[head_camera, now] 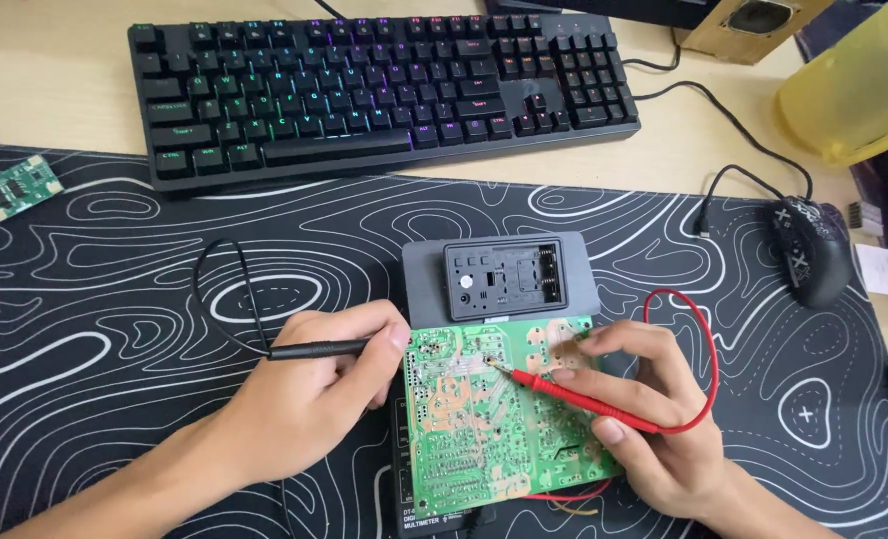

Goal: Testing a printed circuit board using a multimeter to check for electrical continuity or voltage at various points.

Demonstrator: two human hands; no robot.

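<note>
Green circuit board (499, 414) propped over multimeter (434, 514) on patterned mat (94, 329); left hand (309, 399) gripping black probe (319, 349), right hand (653, 414) pinching red probe (574, 395) on solder; light, stiff, fragile, best held by edges.

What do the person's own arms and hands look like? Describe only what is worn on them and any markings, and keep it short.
Both are bare. The left hand and its forearm show no sleeve, glove, ring, watch or band. The right hand is likewise uncovered, with no jewellery or markings in view, and short, plain fingernails. Both arms leave the picture at its bottom edge, so anything worn further up cannot be seen.
</note>
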